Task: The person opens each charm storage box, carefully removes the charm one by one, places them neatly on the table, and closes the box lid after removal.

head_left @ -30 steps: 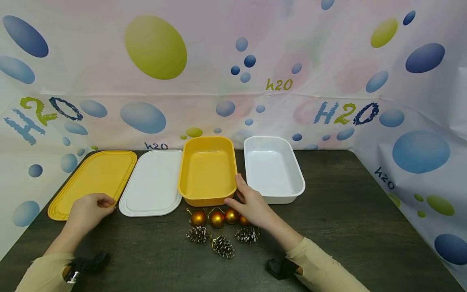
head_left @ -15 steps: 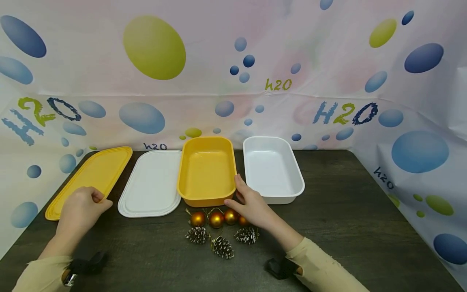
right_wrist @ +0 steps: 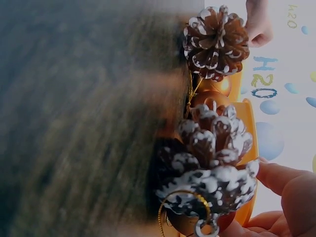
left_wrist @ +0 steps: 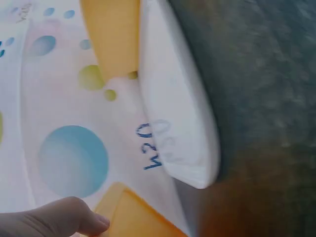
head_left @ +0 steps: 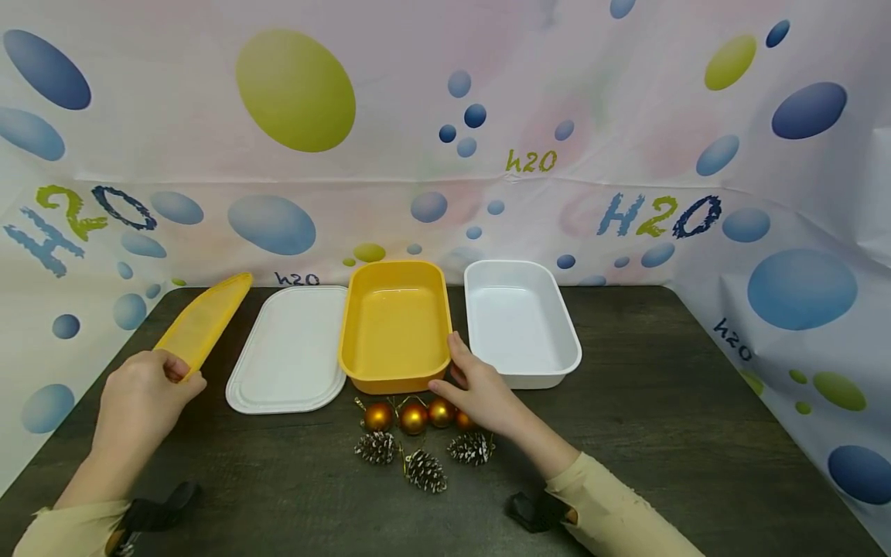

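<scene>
Between thumb and fingers, my left hand (head_left: pixel 142 394) pinches the near edge of a yellow lid (head_left: pixel 209 317). The lid is tilted steeply, its far end raised at the table's back left. In the left wrist view the thumb lies over a corner of the yellow lid (left_wrist: pixel 140 217). My right hand (head_left: pixel 480 387) touches the near right corner of a yellow plastic container (head_left: pixel 397 333), thumb at its front and extended fingers along its side. The container's inside is bare. Pine cones partly hide the right hand (right_wrist: pixel 296 197) in the right wrist view.
A white lid (head_left: pixel 292 348) lies flat left of the yellow container. To the container's right stands a white container (head_left: pixel 522 321). Several golden baubles (head_left: pixel 414 418) and three frosted pine cones (head_left: pixel 426 471) lie in front. A printed backdrop (head_left: pixel 418 93) rises behind the table.
The left hand has lifted the yellow lid from lying flat and turned it steeply onto an edge, shifting slightly left. The right hand and the yellow container have stayed put.
</scene>
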A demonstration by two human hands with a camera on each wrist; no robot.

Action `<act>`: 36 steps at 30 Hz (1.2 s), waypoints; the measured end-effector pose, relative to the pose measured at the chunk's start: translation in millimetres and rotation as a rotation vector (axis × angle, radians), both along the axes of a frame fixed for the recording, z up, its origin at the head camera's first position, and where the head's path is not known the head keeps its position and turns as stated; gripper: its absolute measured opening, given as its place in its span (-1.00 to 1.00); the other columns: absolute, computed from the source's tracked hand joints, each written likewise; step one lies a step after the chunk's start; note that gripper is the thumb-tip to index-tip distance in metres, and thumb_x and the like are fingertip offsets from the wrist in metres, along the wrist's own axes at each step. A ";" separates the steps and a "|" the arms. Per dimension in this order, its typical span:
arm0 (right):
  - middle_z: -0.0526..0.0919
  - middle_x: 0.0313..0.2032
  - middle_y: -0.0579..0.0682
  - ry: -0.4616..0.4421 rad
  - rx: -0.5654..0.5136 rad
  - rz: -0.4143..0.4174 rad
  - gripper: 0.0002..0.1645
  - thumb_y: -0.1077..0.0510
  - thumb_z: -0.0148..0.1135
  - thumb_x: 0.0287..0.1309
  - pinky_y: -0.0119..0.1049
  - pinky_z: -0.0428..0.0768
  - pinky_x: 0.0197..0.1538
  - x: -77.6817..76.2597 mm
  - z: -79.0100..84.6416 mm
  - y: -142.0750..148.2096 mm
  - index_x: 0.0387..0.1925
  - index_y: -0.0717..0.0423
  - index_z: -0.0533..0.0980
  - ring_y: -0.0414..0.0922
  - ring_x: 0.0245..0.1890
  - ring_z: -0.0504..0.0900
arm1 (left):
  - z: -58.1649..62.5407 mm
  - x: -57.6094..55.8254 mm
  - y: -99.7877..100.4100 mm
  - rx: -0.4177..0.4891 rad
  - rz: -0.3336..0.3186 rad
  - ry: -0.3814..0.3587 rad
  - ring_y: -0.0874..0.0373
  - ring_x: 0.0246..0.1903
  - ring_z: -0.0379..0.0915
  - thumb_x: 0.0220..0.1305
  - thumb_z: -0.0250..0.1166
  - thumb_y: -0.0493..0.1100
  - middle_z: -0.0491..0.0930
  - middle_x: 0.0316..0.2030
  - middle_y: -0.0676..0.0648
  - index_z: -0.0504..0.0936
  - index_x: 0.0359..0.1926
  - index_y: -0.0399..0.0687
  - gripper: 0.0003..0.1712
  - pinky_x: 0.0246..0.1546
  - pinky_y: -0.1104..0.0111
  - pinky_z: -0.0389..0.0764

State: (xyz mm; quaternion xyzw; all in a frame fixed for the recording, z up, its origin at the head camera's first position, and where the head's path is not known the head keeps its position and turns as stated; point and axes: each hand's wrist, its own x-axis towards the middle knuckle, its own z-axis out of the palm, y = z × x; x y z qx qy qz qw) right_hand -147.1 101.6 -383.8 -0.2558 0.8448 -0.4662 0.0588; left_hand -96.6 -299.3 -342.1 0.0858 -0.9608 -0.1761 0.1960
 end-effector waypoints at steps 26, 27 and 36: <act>-0.18 0.45 0.22 -0.010 -0.028 0.029 -0.03 0.09 0.20 0.28 -0.24 0.41 0.18 -1.9 -3.8 1.3 0.44 0.32 -0.16 0.00 0.42 -0.02 | 52.5 18.5 12.2 0.344 0.152 -0.079 0.51 -0.61 0.28 0.30 0.23 0.03 0.53 -0.22 -0.32 0.50 -0.04 -0.45 -0.46 -0.68 0.55 0.48; -0.18 0.45 0.22 -0.011 -0.029 0.031 -0.03 0.10 0.20 0.29 -0.24 0.41 0.18 -2.0 -3.8 1.2 0.44 0.32 -0.16 0.01 0.42 -0.02 | 53.3 19.2 12.2 0.347 0.160 -0.075 0.53 -0.61 0.27 0.30 0.22 0.03 0.53 -0.21 -0.32 0.50 -0.04 -0.44 -0.46 -0.68 0.55 0.47; -0.19 0.45 0.22 -0.018 -0.031 0.032 -0.03 0.10 0.20 0.29 -0.24 0.42 0.18 -1.7 -2.2 2.0 0.44 0.31 -0.17 0.00 0.42 -0.02 | 64.2 24.4 23.5 0.437 0.144 -0.013 0.62 -0.57 0.32 0.27 0.26 0.04 0.55 -0.40 0.10 0.54 -0.08 -0.33 -0.52 -0.60 0.66 0.48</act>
